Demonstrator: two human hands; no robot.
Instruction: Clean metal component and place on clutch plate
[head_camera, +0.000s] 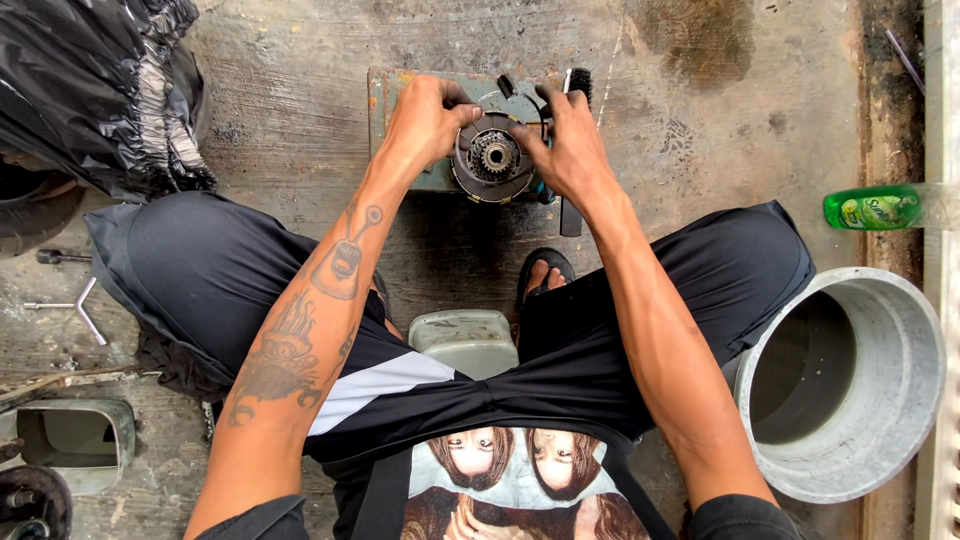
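Note:
A round, dark metal clutch-like part (492, 157) with a small toothed gear at its centre rests in a flat metal tray (385, 95) on the concrete floor. My left hand (428, 118) grips the part's left rim. On the right rim sits my right hand (568, 145), fingers curled over the edge. A black brush (573, 212) lies in the tray under my right hand, its bristles showing beyond the fingers. I sit with knees spread, a sandalled foot (543, 272) below the tray.
A large grey metal bucket (905, 330) stands at the right. A green plastic bottle (872, 208) lies by the right wall. Black plastic sheeting (95, 85) covers something at the top left. A T-shaped wrench (82, 305) and a small metal container (75, 440) lie at the left.

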